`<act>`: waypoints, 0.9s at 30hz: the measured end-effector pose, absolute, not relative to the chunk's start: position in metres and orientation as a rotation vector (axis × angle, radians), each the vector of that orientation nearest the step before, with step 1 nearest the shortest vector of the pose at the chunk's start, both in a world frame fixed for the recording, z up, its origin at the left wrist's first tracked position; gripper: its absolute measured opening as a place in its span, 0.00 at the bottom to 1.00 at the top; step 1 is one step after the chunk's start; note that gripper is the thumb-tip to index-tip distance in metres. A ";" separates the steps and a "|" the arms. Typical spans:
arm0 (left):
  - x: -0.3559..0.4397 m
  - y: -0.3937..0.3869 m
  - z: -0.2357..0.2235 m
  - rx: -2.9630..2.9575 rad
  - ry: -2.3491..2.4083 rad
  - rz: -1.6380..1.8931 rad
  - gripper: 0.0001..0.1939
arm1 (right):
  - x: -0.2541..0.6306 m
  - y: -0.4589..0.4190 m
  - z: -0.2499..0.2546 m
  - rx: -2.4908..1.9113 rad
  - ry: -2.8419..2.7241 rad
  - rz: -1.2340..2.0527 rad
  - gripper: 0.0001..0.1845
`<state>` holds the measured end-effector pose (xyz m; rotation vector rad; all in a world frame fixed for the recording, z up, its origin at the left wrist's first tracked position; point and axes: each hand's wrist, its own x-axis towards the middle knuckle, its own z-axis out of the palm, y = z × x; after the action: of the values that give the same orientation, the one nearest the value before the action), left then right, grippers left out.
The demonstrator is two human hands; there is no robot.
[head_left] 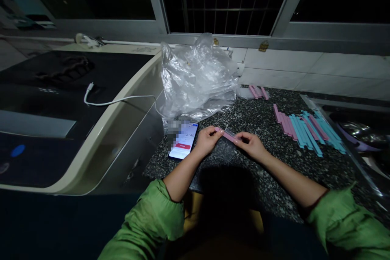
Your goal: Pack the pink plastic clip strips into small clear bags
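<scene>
Both my hands meet over a dark speckled counter (262,187). Between them lies a thin pink stick (229,135) in a clear wrapper. My left hand (207,140) pinches its left end, fingers closed. My right hand (251,144) pinches its right end, fingers closed too. Both sleeves are green and pushed up the forearms.
A lit phone (184,141) lies left of my hands. A crumpled clear plastic bag (196,77) stands behind it. A row of pink and blue sticks (304,129) lies to the right, more pink sticks (258,92) farther back. A sink (359,130) is at the right, a white cable (118,100) on an appliance at the left.
</scene>
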<state>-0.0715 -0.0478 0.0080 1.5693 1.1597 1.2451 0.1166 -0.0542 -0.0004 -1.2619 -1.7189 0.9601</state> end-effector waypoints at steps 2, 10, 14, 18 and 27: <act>-0.071 -0.048 0.008 1.561 1.170 1.250 0.11 | 0.117 -0.054 -0.001 -1.261 -1.717 0.959 0.15; -0.068 -0.049 0.010 1.436 1.166 1.247 0.10 | 0.117 -0.055 0.002 -1.252 -1.701 0.952 0.17; -0.067 -0.051 0.011 1.476 1.127 1.183 0.11 | 0.122 -0.054 0.005 -1.255 -1.656 0.892 0.18; -0.065 -0.051 0.011 1.596 1.153 1.100 0.09 | 0.127 -0.052 0.009 -1.257 -1.615 0.831 0.18; -0.066 -0.049 0.009 1.661 1.167 1.062 0.12 | 0.127 -0.051 0.009 -1.280 -1.577 0.811 0.18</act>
<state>-0.0658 -0.0488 0.0091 1.6605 1.1669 1.0619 0.1273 -0.0512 0.0088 -1.2801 -1.5775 0.8112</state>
